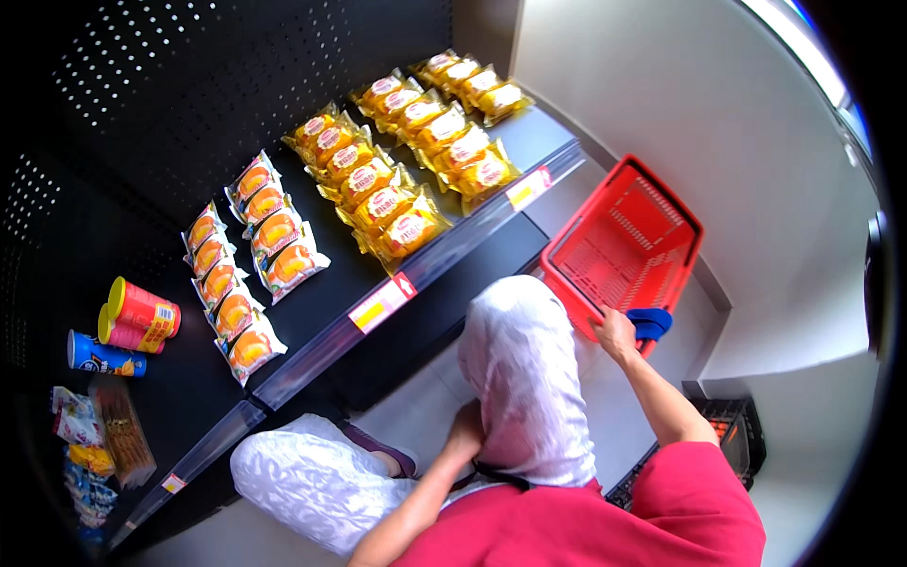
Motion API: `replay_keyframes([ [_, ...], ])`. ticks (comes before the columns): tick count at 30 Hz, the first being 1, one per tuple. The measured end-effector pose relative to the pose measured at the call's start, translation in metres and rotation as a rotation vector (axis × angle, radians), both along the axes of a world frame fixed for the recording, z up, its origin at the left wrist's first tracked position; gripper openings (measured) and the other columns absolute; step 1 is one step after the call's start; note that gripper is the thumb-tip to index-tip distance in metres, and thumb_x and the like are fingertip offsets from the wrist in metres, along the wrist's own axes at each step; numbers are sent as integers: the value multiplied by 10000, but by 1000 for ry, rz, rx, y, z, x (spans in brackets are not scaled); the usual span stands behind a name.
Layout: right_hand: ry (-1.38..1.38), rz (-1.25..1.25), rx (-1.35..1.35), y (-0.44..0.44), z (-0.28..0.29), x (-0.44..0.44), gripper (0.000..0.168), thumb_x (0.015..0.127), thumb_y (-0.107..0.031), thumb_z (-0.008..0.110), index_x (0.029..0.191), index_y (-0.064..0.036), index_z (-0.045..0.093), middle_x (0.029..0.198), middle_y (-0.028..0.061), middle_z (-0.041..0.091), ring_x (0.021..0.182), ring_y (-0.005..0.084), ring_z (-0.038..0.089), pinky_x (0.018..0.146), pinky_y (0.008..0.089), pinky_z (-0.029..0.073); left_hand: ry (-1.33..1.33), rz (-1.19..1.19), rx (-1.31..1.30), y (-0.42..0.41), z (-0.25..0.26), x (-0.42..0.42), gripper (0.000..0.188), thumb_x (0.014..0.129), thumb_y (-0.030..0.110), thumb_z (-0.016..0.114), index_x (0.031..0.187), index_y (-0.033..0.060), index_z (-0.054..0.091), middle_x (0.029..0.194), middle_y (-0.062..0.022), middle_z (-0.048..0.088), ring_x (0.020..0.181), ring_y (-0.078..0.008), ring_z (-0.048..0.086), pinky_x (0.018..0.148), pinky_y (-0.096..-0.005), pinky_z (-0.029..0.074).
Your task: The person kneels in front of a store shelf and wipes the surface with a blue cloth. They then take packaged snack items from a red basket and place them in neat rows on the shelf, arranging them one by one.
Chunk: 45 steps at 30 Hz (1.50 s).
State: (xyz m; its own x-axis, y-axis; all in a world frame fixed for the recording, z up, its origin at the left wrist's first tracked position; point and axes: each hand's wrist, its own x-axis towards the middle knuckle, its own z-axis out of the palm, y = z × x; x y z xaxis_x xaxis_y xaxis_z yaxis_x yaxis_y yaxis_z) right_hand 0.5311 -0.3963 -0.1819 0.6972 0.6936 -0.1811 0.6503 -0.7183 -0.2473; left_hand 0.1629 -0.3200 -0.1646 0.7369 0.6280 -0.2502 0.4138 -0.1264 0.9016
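Note:
My right hand [615,332] is closed on the near rim of a red plastic shopping basket [631,241], whose visible inside holds nothing. Something blue [649,323] lies against the rim beside that hand. My left hand [466,429] rests by my raised knee, its fingers partly hidden behind the trouser leg, so I cannot tell its grip. On the black shelf before me stand rows of yellow-wrapped packaged cakes [386,202]. To their left are two rows of white-wrapped packaged breads [275,230].
At the shelf's left end lie red canisters with yellow lids [145,312], a blue canister [106,353] and several snack packs [88,461]. A clear price rail [312,365] edges the shelf. A black crate [744,432] stands behind my right arm, near the white wall [765,212].

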Motion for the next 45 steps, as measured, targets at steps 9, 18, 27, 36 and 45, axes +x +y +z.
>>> replay_keyframes([
  [9, 45, -40, -10, 6, 13, -4, 273, 832, -174, 693, 1082, -66, 687, 1020, 224, 689, 978, 428, 644, 829, 479, 509, 244, -230, -477, -37, -100, 26, 359, 943, 262, 523, 1143, 6, 675, 1146, -269, 673, 1099, -395, 639, 928, -446, 495],
  [18, 73, -80, 47, 2, 1, 5, 283, 815, -121, 721, 1091, -73, 682, 1023, 207, 682, 973, 419, 639, 849, 473, 509, 329, -364, -642, -63, -133, 4, 360, 943, 246, 517, 1144, 1, 688, 1157, -262, 676, 1102, -371, 646, 928, -441, 494],
  [27, 167, -150, 158, -20, -40, 32, 299, 853, -125, 640, 1138, -42, 671, 1040, 227, 691, 998, 415, 643, 861, 451, 500, 455, -463, -650, -89, -141, -26, 355, 932, 211, 501, 1121, -11, 704, 1154, -253, 685, 1093, -349, 658, 926, -435, 497],
  [36, 677, -469, 375, -41, -63, 47, 325, 972, -255, 512, 1104, -16, 688, 1023, 123, 704, 951, 220, 628, 861, 347, 472, 317, -312, -626, -93, -124, -32, 311, 850, 156, 628, 1138, 83, 721, 1024, -142, 748, 972, -258, 707, 872, -382, 516],
  [45, 617, -548, 310, -23, -21, 27, 475, 1008, -385, 470, 1159, 18, 671, 1059, 102, 693, 947, 192, 624, 875, 334, 477, 158, -270, -822, -136, -147, 17, 285, 710, 279, 718, 929, 100, 760, 838, -132, 730, 775, -206, 685, 750, -365, 525],
])
